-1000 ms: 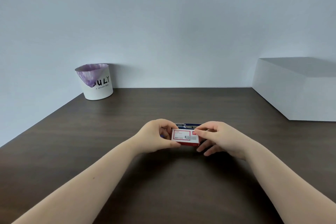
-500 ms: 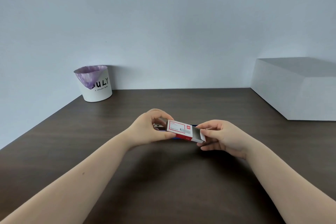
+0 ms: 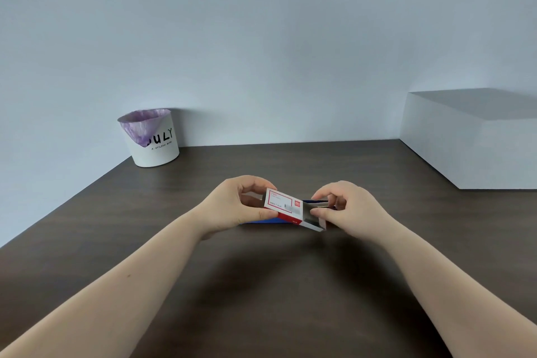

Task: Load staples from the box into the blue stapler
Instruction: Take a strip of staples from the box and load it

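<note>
A small red and white staple box (image 3: 283, 205) is lifted above the dark wooden table (image 3: 261, 285), held by its left end in my left hand (image 3: 235, 206). Its white inner tray (image 3: 315, 222) sticks out to the right, and my right hand (image 3: 345, 211) pinches that tray's end. The blue stapler (image 3: 261, 221) lies on the table just behind and under the box; only blue slivers of it show, the rest hidden by the box and both hands. I cannot see staples inside the tray clearly.
A white bin (image 3: 152, 139) with a purple liner stands at the back left by the wall. A large white box (image 3: 470, 139) sits at the back right. The table's left edge runs diagonally toward me.
The box has been lifted and tilted, and its inner tray has slid out to the right under my right hand's pull. My left hand kept its hold on the sleeve.
</note>
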Demonstrator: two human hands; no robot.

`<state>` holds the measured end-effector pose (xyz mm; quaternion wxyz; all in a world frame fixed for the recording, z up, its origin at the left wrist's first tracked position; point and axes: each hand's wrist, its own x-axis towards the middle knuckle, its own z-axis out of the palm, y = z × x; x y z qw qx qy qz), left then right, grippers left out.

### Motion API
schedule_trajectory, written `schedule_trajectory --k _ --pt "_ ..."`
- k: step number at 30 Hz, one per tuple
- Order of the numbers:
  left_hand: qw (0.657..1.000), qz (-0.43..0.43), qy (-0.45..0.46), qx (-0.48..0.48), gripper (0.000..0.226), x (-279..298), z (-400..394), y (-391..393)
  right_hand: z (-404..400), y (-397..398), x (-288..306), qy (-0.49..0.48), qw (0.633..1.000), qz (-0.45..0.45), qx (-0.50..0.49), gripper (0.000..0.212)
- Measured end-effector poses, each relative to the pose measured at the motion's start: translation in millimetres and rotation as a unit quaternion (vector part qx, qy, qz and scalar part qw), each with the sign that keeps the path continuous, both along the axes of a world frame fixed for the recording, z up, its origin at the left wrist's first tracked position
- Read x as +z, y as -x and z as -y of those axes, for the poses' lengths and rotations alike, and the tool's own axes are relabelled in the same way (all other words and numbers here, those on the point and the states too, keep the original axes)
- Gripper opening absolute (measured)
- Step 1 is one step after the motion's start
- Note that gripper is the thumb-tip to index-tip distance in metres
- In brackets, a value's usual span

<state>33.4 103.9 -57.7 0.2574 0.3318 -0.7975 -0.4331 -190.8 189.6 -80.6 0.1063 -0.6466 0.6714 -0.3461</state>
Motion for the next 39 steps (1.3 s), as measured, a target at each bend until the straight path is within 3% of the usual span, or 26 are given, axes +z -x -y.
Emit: schedule_trajectory --k 5,12,17,21,27,39 --pt "1.000 0.000 -0.009 -0.004 0.037 -7 2 1 2 2 -6 -0.048 0.994 -0.074 0.063 0.010" --pt "1.000 -0.008 -0.011 -0.003 0.036 -13 3 2 9 -6 -13 -0.044 0.991 -0.114 0.052 0.009" --pt "0.999 -0.017 -0.032 0.010 0.036 -22 8 -7 11 -6 -8 0.076 0.995 0.030 -0.054 0.012" --pt "0.999 -0.007 -0.036 0.026 0.037 -31 12 -13 7 -2 -5 -0.044 0.969 0.220 -0.102 0.012" --pt "0.998 0.060 -0.011 0.006 0.039 -36 11 -10 3 -12 -3 -0.098 0.957 0.269 -0.047 0.011" --pt "0.995 0.101 0.005 -0.012 0.039 -39 9 -7 -2 -19 -3 -0.119 0.946 0.297 0.039 0.009"
